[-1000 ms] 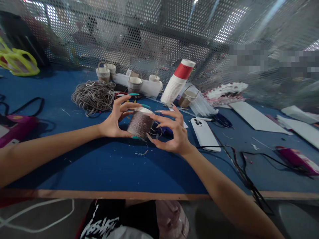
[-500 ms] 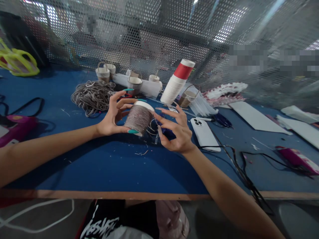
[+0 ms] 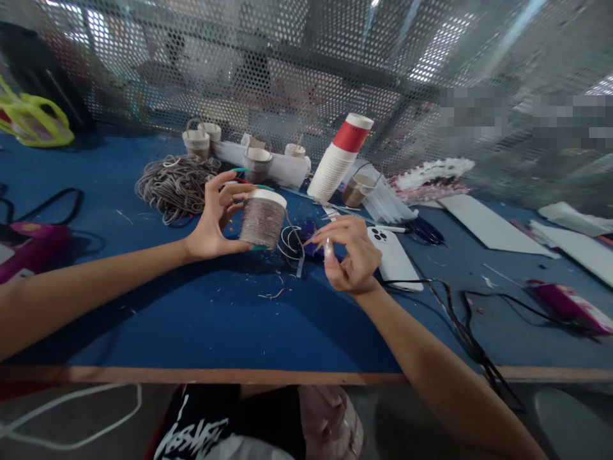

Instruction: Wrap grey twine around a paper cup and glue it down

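Note:
My left hand [image 3: 213,217] grips a paper cup wrapped in grey-brown cord [image 3: 262,219], held upright just above the blue table [image 3: 201,313]. A loose end of the cord [image 3: 290,241] loops off the cup's right side toward my right hand [image 3: 348,253]. That hand is closed in a pinch with the fingers curled, apparently on the cord's end. Scraps of cord lie on the table under both hands.
A heap of grey cord [image 3: 176,184] and several small wrapped cups [image 3: 197,142] lie behind. A stack of paper cups [image 3: 339,160] leans at the back. A white phone [image 3: 393,255], black cables [image 3: 460,319], magenta glue guns [image 3: 567,305] and a perforated metal screen [image 3: 297,70] surround the work area.
My left hand has raised the cup and turned it upright. My right hand has let go of the cup, drawn back to the right and closed into a pinch.

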A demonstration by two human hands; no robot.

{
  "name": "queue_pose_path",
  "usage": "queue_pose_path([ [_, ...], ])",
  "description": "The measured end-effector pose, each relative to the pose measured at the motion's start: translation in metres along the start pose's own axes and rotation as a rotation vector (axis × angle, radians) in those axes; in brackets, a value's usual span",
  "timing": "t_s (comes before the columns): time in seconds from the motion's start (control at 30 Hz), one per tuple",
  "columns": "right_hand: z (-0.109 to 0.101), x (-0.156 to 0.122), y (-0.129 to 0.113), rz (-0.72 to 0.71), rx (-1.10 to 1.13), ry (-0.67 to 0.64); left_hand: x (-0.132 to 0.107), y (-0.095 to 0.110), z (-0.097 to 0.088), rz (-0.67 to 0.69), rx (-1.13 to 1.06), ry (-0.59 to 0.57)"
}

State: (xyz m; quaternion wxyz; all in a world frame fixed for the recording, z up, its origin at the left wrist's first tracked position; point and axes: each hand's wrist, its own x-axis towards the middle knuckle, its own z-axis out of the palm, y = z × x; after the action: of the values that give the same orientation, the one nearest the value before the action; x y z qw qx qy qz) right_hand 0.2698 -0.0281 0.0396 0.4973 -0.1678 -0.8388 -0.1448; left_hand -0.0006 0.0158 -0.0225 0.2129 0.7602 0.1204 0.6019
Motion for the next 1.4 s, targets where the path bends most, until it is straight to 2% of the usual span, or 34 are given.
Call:
queue_pose_path([
  [0.1,0.0,0.001,-0.003,0.048,-0.04,-0.053,0.001,0.005,0.004,0.048,0.1,-0.049],
  [0.27,0.005,0.0,-0.006,0.001,-0.057,-0.375,0.005,0.015,0.007,0.091,0.186,-0.153],
  [0.33,0.007,-0.002,-0.006,0.004,-0.047,-0.445,0.006,0.017,0.007,0.083,0.203,-0.174],
  [0.5,0.011,-0.004,-0.005,0.015,-0.028,-0.46,0.005,0.018,0.01,0.092,0.186,-0.233],
  [0.67,0.014,-0.001,-0.008,-0.004,-0.027,-0.496,0.004,0.018,0.011,0.072,0.216,-0.224],
  [0.8,0.014,0.002,-0.01,-0.055,-0.066,-0.49,0.005,0.021,0.01,0.082,0.29,-0.245],
  [1.03,0.007,0.003,-0.002,-0.154,-0.171,-0.403,0.007,0.025,0.009,0.05,0.369,-0.265],
  [1.23,-0.006,0.004,0.008,-0.302,-0.154,-0.281,0.009,0.021,0.008,0.1,0.309,-0.254],
  [1.4,-0.008,0.001,0.006,-0.216,-0.029,-0.114,0.007,0.018,0.011,0.1,0.256,-0.226],
])
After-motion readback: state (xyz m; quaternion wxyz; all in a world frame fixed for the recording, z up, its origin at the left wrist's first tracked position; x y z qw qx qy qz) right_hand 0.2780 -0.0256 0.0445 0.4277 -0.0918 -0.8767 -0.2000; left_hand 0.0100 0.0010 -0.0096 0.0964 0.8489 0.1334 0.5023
